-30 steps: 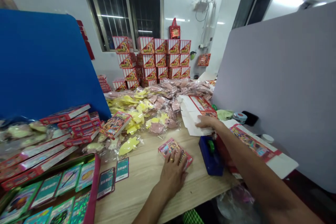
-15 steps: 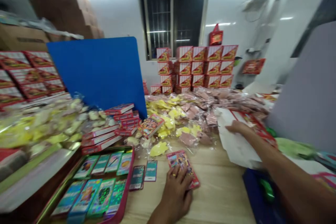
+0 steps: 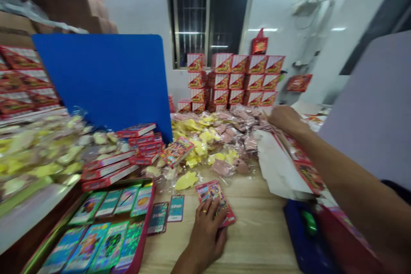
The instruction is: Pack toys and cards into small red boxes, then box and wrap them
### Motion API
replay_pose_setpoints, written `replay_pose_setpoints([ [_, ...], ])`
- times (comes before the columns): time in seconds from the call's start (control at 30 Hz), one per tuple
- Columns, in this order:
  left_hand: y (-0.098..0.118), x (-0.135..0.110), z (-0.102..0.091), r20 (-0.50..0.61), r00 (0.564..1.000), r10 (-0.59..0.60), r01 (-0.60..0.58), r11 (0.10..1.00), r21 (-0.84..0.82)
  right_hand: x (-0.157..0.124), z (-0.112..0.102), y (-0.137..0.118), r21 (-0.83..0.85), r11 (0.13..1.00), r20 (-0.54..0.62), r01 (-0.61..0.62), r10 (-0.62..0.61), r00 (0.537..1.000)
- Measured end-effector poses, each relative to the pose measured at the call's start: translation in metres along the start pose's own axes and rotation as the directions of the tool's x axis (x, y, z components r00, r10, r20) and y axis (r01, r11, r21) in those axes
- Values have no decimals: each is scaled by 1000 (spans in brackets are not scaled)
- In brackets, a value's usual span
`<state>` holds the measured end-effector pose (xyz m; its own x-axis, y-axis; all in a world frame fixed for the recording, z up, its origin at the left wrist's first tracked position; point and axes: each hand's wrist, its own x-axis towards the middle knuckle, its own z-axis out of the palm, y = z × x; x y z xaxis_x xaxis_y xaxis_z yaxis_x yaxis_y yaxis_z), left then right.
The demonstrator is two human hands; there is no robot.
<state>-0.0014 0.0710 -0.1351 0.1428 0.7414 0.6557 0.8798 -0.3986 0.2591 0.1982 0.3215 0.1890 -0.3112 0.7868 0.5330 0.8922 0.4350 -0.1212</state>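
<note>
Hands [image 3: 205, 233] on glossy printed cardboard [image 3: 215, 199]

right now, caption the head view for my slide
Left hand on a card pack, right hand on an open white box

The left hand [image 3: 205, 233] sits low with fingers curled, while the right arm [image 3: 349, 171] stretches forward, the right hand [image 3: 284, 120] raised.
</note>
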Motion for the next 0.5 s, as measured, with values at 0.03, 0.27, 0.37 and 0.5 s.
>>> replay_pose_setpoints([
  [0.03, -2, 0, 0, -41, 999, 13, -13, 1000, 5, 4, -15, -11, -69, 998, 23, 11, -9, 1000],
  [0.27, 7, 30, -58, -359, 929, -85, 28, 986, -161, -67, -83, -73, -240, 945, 45, 221, -217, 975],
  [0.37, 35, 63, -117, -395, 915, -82, -3, 978, -210, -123, -87, -85, -63, 947, 38, 316, -314, 949],
  [0.5, 67, 95, -165, -244, 969, 36, -69, 989, -129, -171, -74, -100, 174, 928, 66, 329, -344, 937],
])
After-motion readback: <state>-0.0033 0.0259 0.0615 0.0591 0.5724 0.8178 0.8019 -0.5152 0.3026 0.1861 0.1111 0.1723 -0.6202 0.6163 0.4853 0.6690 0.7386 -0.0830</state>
